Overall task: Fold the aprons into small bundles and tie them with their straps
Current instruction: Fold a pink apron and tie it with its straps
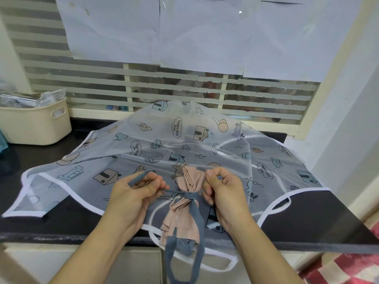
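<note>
Nearest the camera: loops of blue-grey fabric strap (180, 261) dangled over the front edge of the dark stone counter (320, 226). Just above, a pleated pink cloth apron bundle (184, 214), lying lengthwise on the counter between both hands, cinched at its waist by the same strap in a crossing or knot. Left hand (133, 193) curled around a loop of strap, drawn out leftward; right hand (223, 187) pinching the other strap end close against the bundle. Judged as the tying step, nearly finished for this apron: folded already, strap wrapped, knot apparently being pulled tight, though not clear whether fully secured.

Beneath and beyond, a translucent plastic apron printed with houses and leaves and edged in white (184, 140), spread flat and unfolded across the counter, white straps trailing loose. Judged as wholly left to do: folding, bundling, tying.

Farther left, a cream plastic basket (34, 124) with foil packets. Behind, a window with striped blinds (82, 78) and taped paper sheets (205, 33).
</note>
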### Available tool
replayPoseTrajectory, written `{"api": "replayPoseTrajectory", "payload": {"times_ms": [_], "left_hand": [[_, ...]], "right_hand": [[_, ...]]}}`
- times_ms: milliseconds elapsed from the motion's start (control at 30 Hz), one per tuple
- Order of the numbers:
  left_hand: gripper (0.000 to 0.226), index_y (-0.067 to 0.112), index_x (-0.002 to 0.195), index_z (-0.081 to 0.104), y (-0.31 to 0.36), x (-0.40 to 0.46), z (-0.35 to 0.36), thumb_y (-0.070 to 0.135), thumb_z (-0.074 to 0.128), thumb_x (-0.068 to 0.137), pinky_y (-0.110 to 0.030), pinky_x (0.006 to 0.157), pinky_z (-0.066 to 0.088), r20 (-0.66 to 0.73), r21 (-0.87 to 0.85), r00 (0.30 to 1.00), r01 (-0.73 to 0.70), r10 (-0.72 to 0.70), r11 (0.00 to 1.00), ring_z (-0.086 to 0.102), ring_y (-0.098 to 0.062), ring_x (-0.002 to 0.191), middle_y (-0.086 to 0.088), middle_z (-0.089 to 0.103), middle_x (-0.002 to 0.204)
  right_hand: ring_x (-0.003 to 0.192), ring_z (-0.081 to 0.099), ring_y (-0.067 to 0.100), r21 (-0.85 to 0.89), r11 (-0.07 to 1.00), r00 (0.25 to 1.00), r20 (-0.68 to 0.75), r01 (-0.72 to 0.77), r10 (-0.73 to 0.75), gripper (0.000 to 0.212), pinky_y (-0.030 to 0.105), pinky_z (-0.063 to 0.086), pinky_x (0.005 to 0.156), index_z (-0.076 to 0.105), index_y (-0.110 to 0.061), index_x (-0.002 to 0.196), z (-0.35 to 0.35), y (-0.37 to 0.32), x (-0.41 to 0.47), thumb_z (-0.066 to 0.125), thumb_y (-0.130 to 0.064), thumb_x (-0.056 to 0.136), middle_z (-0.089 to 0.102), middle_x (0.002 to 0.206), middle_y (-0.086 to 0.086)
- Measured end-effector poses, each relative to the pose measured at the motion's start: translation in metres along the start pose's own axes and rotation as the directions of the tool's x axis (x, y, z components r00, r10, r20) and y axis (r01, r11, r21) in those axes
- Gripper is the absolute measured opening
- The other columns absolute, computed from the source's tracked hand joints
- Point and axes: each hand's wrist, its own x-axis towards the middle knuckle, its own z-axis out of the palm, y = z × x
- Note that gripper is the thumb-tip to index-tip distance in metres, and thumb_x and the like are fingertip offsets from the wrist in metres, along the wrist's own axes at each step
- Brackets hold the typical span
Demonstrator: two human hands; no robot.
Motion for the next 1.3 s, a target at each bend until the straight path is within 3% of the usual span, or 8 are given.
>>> {"api": "replayPoseTrajectory", "payload": {"times_ms": [233,400,600,767,900,1033,1100,1300], "left_hand": [[0.051,0.013,0.124,0.073,0.002,-0.011,0.015,-0.005,0.075,0.076,-0.038,0.086,0.064,0.145,0.187,0.989,0.000,-0.027,0.982,0.075,-0.030,0.090,-0.016,0.076,0.110],[0.060,0.021,0.147,0.048,-0.005,-0.011,0.028,-0.013,0.057,0.098,-0.043,0.090,0.058,0.179,0.466,0.983,-0.113,0.031,0.878,0.071,-0.026,0.083,-0.018,0.077,0.100],[0.055,0.036,0.146,0.042,-0.005,0.002,0.047,0.002,0.053,0.103,-0.039,0.082,0.054,0.255,0.790,0.963,-0.257,0.083,0.557,0.068,-0.015,0.078,-0.001,0.074,0.090],[0.077,0.028,0.166,0.003,0.004,-0.003,0.063,0.010,0.045,0.104,-0.033,0.080,0.054,0.348,0.925,0.933,-0.324,-0.095,0.200,0.064,-0.008,0.085,0.005,0.069,0.091],[0.083,0.025,0.166,-0.009,0.006,-0.002,0.067,0.009,0.044,0.103,-0.032,0.083,0.055,0.353,0.934,0.922,-0.336,-0.161,0.124,0.062,-0.006,0.089,0.010,0.066,0.096],[0.075,0.033,0.165,0.004,0.008,-0.003,0.064,0.013,0.046,0.107,-0.006,0.081,0.043,0.337,0.936,0.928,-0.311,-0.159,0.166,0.054,0.008,0.092,0.025,0.059,0.105],[0.066,0.035,0.161,0.024,0.007,-0.003,0.060,0.012,0.049,0.105,-0.010,0.086,0.046,0.363,0.923,0.926,-0.344,-0.100,0.172,0.060,0.006,0.094,0.023,0.066,0.106],[0.027,0.033,0.098,0.073,0.006,-0.003,0.048,0.008,0.072,0.091,-0.009,0.074,0.046,0.303,0.903,0.920,-0.361,0.249,0.234,0.062,0.006,0.089,0.017,0.069,0.095]], "right_hand": [[0.055,0.051,0.020,0.022,1.000,0.997,0.083,-0.005,0.003,0.007,0.029,0.042,0.051,0.056,0.001,0.104,0.001,0.000,-0.005,0.059,0.006,0.099,0.053,0.064,0.011],[0.064,0.054,0.017,-0.062,0.998,0.995,0.092,0.031,-0.025,0.013,0.025,0.046,0.064,0.064,-0.004,0.105,0.000,-0.001,-0.005,0.054,0.003,0.102,0.057,0.069,0.010],[0.054,0.038,0.013,-0.087,0.996,0.994,0.108,0.031,-0.022,0.018,0.030,0.033,0.057,0.063,-0.011,0.100,0.001,0.001,-0.006,0.049,-0.003,0.106,0.043,0.056,-0.005],[0.051,0.030,0.015,-0.073,0.993,0.975,0.212,0.088,-0.070,0.030,0.031,0.025,0.051,0.062,-0.029,0.124,0.004,-0.008,-0.013,0.043,-0.010,0.110,0.041,0.062,0.010],[0.051,0.039,0.011,-0.150,0.978,0.949,0.300,0.144,-0.094,0.029,0.020,0.034,0.051,0.062,-0.033,0.124,0.006,-0.009,-0.017,0.050,-0.012,0.108,0.053,0.069,0.011],[0.054,0.048,0.008,-0.312,0.937,0.969,0.231,0.158,-0.087,0.014,0.024,0.040,0.054,0.064,-0.021,0.097,0.008,-0.007,-0.018,0.054,-0.015,0.105,0.064,0.069,0.005],[0.060,0.053,0.009,-0.344,0.925,0.977,0.188,0.159,-0.098,0.017,0.026,0.044,0.059,0.061,-0.015,0.088,0.009,-0.008,-0.018,0.056,-0.016,0.104,0.068,0.073,0.007],[0.081,0.058,0.018,-0.356,0.904,0.971,0.129,0.236,-0.203,0.021,0.026,0.049,0.078,0.066,-0.021,0.078,0.007,-0.008,-0.015,0.067,-0.012,0.098,0.057,0.099,-0.001]]}}
